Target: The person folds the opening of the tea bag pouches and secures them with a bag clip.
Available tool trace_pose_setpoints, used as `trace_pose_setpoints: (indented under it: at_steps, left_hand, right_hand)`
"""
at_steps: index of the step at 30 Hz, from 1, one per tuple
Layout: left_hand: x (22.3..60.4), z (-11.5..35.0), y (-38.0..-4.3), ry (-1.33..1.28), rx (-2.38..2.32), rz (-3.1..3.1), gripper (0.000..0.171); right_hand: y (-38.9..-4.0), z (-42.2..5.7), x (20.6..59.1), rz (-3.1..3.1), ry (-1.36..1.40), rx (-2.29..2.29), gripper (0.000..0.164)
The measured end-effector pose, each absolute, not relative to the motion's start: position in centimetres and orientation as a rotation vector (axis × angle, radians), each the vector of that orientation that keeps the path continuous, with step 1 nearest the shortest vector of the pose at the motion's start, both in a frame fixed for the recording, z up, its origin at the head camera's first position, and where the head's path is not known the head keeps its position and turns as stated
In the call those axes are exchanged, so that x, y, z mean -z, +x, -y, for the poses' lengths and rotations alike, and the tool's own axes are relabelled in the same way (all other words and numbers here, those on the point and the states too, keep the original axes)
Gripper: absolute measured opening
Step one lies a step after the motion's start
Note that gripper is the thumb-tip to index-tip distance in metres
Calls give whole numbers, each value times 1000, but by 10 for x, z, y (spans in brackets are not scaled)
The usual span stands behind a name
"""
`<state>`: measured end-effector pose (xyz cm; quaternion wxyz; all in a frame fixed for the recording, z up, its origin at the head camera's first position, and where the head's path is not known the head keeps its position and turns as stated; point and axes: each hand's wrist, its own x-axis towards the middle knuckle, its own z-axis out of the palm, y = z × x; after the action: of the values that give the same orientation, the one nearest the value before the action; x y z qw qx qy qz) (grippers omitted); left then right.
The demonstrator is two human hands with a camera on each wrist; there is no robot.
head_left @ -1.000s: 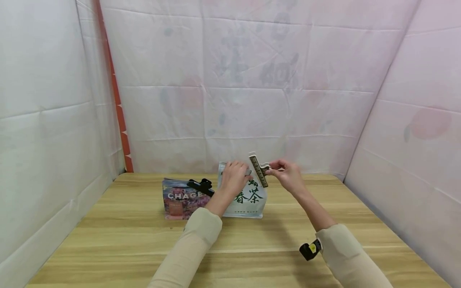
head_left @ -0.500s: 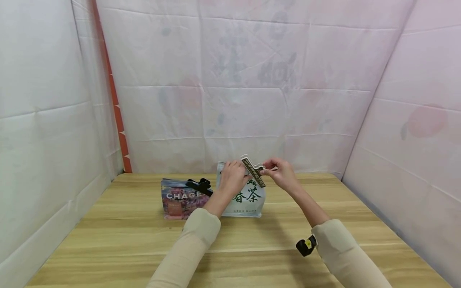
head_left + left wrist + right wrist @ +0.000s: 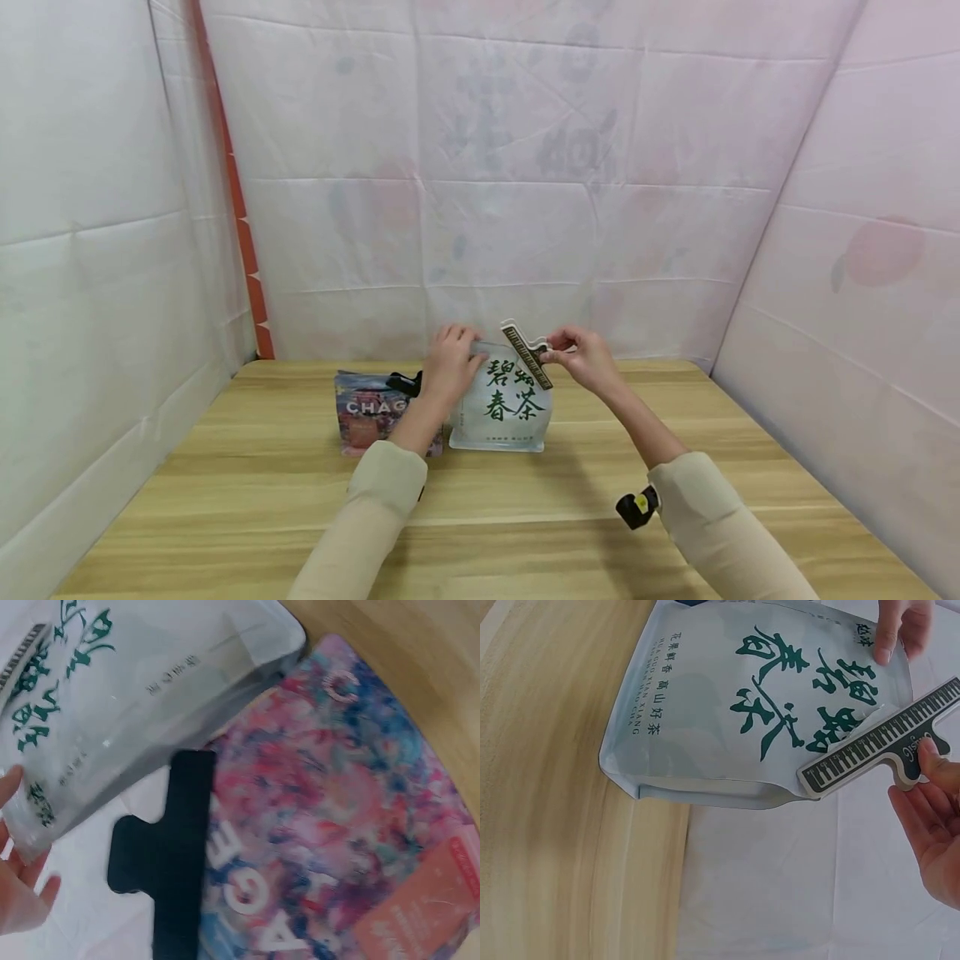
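A pale tea pouch with green characters stands upright on the table. My left hand holds its upper left corner, thumb on the front and fingers behind, as the right wrist view shows. My right hand pinches the handles of a bag clip with a piano-key pattern. This clip sits aslant across the pouch's upper right corner; whether it grips the pouch firmly I cannot tell.
Left of the pale pouch stands a colourful floral pouch, partly hidden behind my left arm. A black clip is on its top edge. The wooden table ends at white cloth walls.
My left hand has moved left from the middle of the pouch's top to its left corner, uncovering the front. The piano-key clip has shifted slightly left onto the right corner.
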<state>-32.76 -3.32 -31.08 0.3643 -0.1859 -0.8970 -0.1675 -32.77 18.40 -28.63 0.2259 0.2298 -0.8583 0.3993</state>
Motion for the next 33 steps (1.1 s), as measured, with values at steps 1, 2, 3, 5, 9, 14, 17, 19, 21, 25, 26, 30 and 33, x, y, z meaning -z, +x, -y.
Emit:
trace_pose_setpoints:
  at_steps: [1, 2, 3, 5, 9, 14, 17, 19, 21, 25, 26, 30, 33]
  left_hand:
    - [311, 35, -328, -492, 487, 2306, 24]
    - [312, 36, -328, -509, 544, 2306, 22]
    - [313, 37, -328, -522, 577, 2306, 20]
    - [314, 37, -328, -538, 626, 2307, 18]
    - [314, 36, -328, -527, 652, 2304, 18]
    - [314, 36, -327, -528, 664, 2319, 18]
    - [313, 37, -327, -514, 673, 2337, 18]
    - [312, 38, -327, -499, 675, 2348, 19]
    - [312, 40, -327, -490, 677, 2356, 19]
    - [313, 42, -328, -494, 676, 2365, 20]
    - [313, 43, -328, -500, 677, 2367, 20]
    - [312, 46, -329, -528, 675, 2380, 21]
    - [309, 49, -329, -540, 707, 2430, 22]
  right_hand:
    - [-328, -184, 286, 2376, 628, -1081, 16]
    - [-328, -183, 285, 2387, 623, -1063, 16]
    - [-328, -183, 285, 2397, 620, -1045, 16]
    - [-328, -181, 284, 2419, 619, -1013, 17]
    - [-327, -178, 283, 2435, 631, -998, 17]
    - [-327, -173, 281, 2432, 663, -978, 17]
    - [-328, -169, 280, 2436, 676, -964, 17]
    - [-329, -167, 280, 2439, 680, -962, 17]
    - [-329, -164, 280, 2444, 689, -961, 17]
    - [-329, -161, 282, 2456, 704, -977, 18]
    - [-328, -161, 282, 2459, 706, -980, 18]
    - [-328, -159, 285, 2448, 742, -1009, 20]
    - [-328, -158, 284, 2465, 740, -999, 24]
